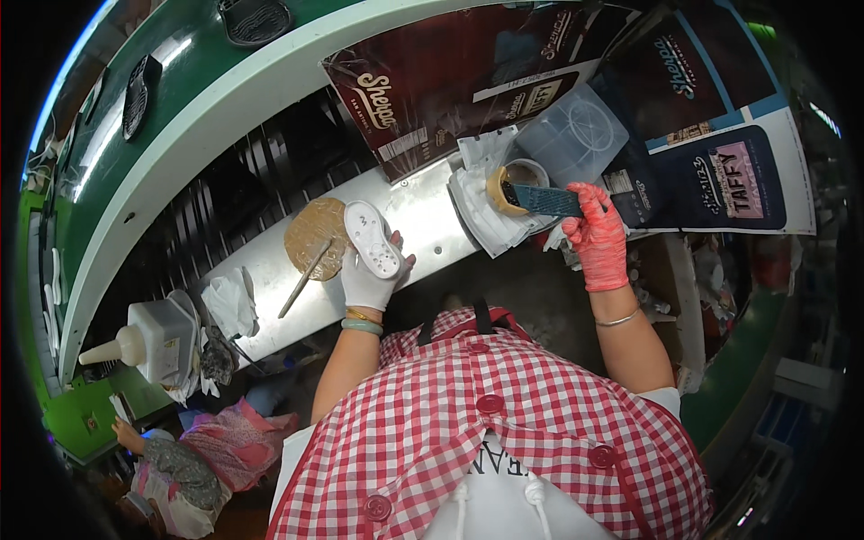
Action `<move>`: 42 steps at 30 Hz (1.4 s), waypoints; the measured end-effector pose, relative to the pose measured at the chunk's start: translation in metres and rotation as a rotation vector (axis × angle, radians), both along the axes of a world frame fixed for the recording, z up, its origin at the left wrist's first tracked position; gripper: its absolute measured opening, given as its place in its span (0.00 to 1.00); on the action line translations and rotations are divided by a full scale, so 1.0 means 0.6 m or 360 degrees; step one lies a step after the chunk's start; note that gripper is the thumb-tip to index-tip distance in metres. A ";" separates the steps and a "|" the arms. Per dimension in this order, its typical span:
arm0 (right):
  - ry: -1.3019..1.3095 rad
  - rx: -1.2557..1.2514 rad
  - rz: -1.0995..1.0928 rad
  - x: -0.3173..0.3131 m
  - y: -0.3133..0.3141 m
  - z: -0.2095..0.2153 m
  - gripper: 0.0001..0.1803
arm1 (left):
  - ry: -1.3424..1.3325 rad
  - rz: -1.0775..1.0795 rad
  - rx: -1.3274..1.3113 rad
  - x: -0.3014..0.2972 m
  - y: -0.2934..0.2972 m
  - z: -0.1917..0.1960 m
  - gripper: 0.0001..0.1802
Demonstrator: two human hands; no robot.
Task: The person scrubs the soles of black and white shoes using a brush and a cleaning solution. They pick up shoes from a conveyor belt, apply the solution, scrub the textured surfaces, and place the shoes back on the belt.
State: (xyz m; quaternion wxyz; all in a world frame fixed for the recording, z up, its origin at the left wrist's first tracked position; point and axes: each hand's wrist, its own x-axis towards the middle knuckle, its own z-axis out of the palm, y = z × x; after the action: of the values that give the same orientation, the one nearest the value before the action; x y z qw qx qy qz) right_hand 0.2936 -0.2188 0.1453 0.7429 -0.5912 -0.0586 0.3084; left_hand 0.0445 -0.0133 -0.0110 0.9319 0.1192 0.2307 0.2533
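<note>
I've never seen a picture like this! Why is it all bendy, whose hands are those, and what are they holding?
No machine here: these are a person's own two hands, wearing gloves. The picture comes from a wide fisheye camera on that person's head. It looks down, past their red-and-white checked garment, and its lens makes straight edges bend.

The left hand, in a white glove, holds a white shoe sole. The right hand, in a reddish glove, grips a flat blue tool; its other end is at a tan, cup-like thing.

On the shiny metal bench you can see a round brown pad, a thin stick lying partly on it, and something white and crumpled, perhaps paper.
</note>
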 end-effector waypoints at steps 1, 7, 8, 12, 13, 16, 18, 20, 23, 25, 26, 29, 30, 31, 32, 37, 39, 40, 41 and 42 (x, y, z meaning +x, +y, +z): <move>0.0023 -0.0031 -0.0031 -0.001 -0.006 -0.006 0.11 | 0.0010 0.0104 -0.0199 0.005 -0.005 -0.015 0.25; 0.0003 -0.0143 -0.0037 -0.008 -0.020 -0.025 0.12 | -0.0263 0.0332 -0.0168 0.054 0.013 -0.009 0.26; 0.0004 -0.0154 -0.0019 -0.011 -0.019 -0.024 0.12 | -0.0224 0.0304 -0.0040 0.053 0.011 -0.013 0.26; -0.0002 -0.0129 0.0039 -0.015 -0.015 -0.032 0.12 | -0.0256 0.0186 0.0088 0.032 0.016 -0.026 0.26; 0.0015 -0.0128 0.0036 -0.017 -0.014 -0.033 0.13 | -0.0315 0.0161 0.0012 0.026 0.017 -0.025 0.27; 0.0058 -0.0125 0.0029 -0.023 -0.012 -0.038 0.13 | -0.0362 0.0174 0.0083 0.016 0.014 -0.014 0.31; 0.0072 -0.0126 0.0031 -0.021 -0.014 -0.046 0.13 | -0.0374 0.0161 0.0073 0.011 0.016 -0.007 0.34; 0.0065 -0.0086 0.0017 -0.020 -0.014 -0.050 0.13 | -0.0336 0.0109 0.0104 0.009 0.019 0.000 0.37; 0.0072 -0.0072 -0.0004 -0.019 -0.015 -0.046 0.13 | -0.0129 0.0057 0.0298 0.020 0.030 0.000 0.40; 0.0067 -0.0082 -0.0024 -0.020 -0.016 -0.045 0.13 | 0.0109 0.0136 0.0542 0.043 0.038 -0.002 0.41; 0.0056 -0.0080 -0.0035 -0.018 -0.015 -0.048 0.13 | 0.0156 0.0147 0.0710 0.052 0.038 -0.002 0.40; 0.0079 -0.0113 -0.0037 -0.013 -0.024 -0.050 0.13 | 0.0525 0.0174 0.0686 0.063 0.014 0.012 0.35; 0.0097 -0.0125 -0.0032 -0.010 -0.027 -0.048 0.13 | 0.0557 0.0128 0.0626 0.055 0.008 0.001 0.34; 0.0074 -0.0100 -0.0043 -0.007 -0.031 -0.051 0.13 | 0.0597 0.0077 0.0567 0.043 0.000 -0.014 0.33; 0.0051 -0.0076 -0.0054 -0.001 -0.034 -0.054 0.12 | 0.0500 0.0020 0.0570 0.027 -0.003 -0.034 0.33; -0.0083 -0.0272 -0.0142 0.025 -0.047 -0.050 0.14 | 0.0161 -0.0027 0.0156 -0.031 -0.040 0.024 0.30; -0.0260 -0.0388 -0.0142 0.034 -0.045 -0.049 0.14 | 0.0144 -0.0092 -0.0116 -0.036 -0.036 0.049 0.41; -0.0352 -0.0447 -0.0133 0.036 -0.038 -0.049 0.14 | 0.0095 -0.0181 -0.0146 -0.041 -0.029 0.043 0.41; -0.0380 -0.0422 -0.0146 0.039 -0.033 -0.054 0.14 | 0.0046 -0.0272 -0.0176 -0.046 -0.023 0.031 0.41; -0.0416 -0.0428 -0.0119 0.042 -0.028 -0.060 0.13 | -0.0003 -0.0362 -0.0206 -0.047 -0.021 0.020 0.41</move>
State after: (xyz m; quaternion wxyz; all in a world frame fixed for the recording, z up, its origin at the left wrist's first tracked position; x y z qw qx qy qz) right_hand 0.3188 -0.2357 0.1090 0.6541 -0.7221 -0.0909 0.2062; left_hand 0.0163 -0.0261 0.0011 0.9606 0.0839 0.2306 0.1307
